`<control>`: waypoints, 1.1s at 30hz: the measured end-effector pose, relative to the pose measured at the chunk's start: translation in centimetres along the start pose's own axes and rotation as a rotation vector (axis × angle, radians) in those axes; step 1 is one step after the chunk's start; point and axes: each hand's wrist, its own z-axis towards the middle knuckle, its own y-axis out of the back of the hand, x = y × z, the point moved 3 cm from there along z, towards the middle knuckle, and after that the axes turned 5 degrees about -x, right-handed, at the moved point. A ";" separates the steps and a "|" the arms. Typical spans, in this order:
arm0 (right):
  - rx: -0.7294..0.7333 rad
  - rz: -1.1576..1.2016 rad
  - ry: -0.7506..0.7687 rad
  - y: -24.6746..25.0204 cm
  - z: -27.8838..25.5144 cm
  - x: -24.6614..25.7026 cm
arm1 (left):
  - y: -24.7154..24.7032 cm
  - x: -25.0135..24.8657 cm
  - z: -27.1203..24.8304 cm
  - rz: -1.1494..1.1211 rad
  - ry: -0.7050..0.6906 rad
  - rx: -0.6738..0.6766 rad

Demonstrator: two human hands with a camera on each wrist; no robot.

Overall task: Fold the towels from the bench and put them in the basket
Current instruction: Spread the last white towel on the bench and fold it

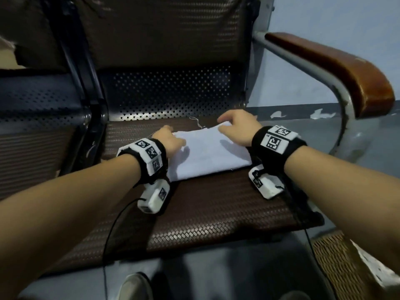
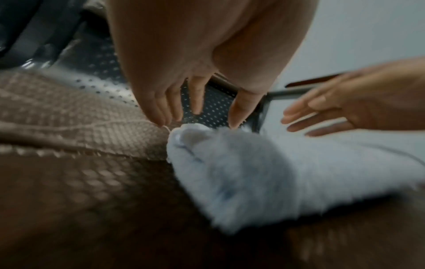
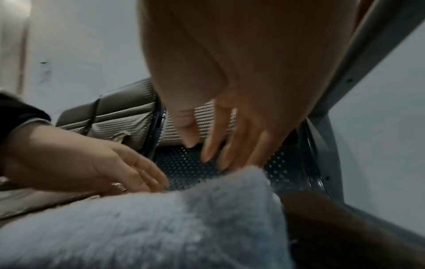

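Metal bench (image 1: pixel 173 100), perforated back, brown woven seat pad; pale blue wall behind, wooden armrest (image 1: pixel 337 72) at right. White towel (image 1: pixel 207 154) flat on seat pad, folded to a rectangle. Left hand (image 1: pixel 171 141) over near-left corner, fingers extended and relaxed, holding nothing. Right hand (image 1: pixel 236 128) at far-right corner, fingers straight, spread, apparently pressing the edge. Step in hand, judged: squaring corners between folds. Next move likely needs pinching both far corners for another fold. Wicker basket (image 1: pixel 337 263) cut off at lower right, contents unclear. Wrist views blurred; fingertip contact uncertain. Loose thread (image 1: pixel 198 123) at far edge.
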 end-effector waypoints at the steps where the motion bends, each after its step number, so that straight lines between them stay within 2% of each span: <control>1: 0.098 -0.018 0.057 -0.2 -0.8 0.3 | 0.2 -0.2 -0.7 0.044 -0.104 -0.053; 2: 0.211 -0.068 0.092 -0.6 -1.6 0.4 | 0.3 -0.5 -1.7 0.024 -0.194 -0.065; 4: 0.367 -0.245 0.154 -1.1 -3.0 0.2 | 0.0 -0.6 -3.7 -0.037 -0.318 0.059; 6: 0.436 -0.339 0.170 -1.0 -3.7 -0.1 | -0.7 -0.2 -5.6 0.064 -0.378 0.196; 9: 0.556 -0.465 0.157 -0.8 -4.4 -0.2 | -1.0 1.0 -7.0 0.246 -0.418 0.231; 10: 0.542 -0.487 0.166 -0.8 -4.4 -0.1 | -0.9 1.4 -7.2 0.258 -0.410 0.215; 13: 0.365 -0.418 0.186 0.3 -4.6 0.4 | 0.2 1.6 -7.5 0.316 -0.431 0.115; 15: 0.332 -0.344 0.168 1.1 -5.0 0.5 | 1.2 1.3 -7.9 0.304 -0.436 0.078; 18: 0.299 -0.183 0.122 2.2 -5.7 0.0 | 2.6 1.3 -8.3 0.096 -0.380 0.065; 22: 0.232 0.114 0.000 3.3 -5.9 -1.0 | 3.2 1.5 -8.3 -0.282 -0.208 -0.009; 25: 0.202 0.329 -0.121 3.4 -5.8 -1.3 | 2.1 2.0 -7.9 -0.326 -0.106 -0.045; 28: 0.269 0.278 -0.155 2.4 -5.7 -1.5 | 1.1 2.7 -7.1 -0.229 -0.035 -0.047; 30: 0.241 0.074 -0.094 1.8 -5.2 -1.7 | 1.1 2.9 -7.0 -0.137 -0.026 -0.097; 32: 0.207 -0.088 -0.027 1.1 -5.1 -1.6 | 1.3 2.3 -7.3 -0.069 -0.153 -0.159; 33: 0.198 -0.135 -0.014 0.9 -5.0 -1.6 | 1.3 1.8 -7.5 -0.039 -0.246 -0.142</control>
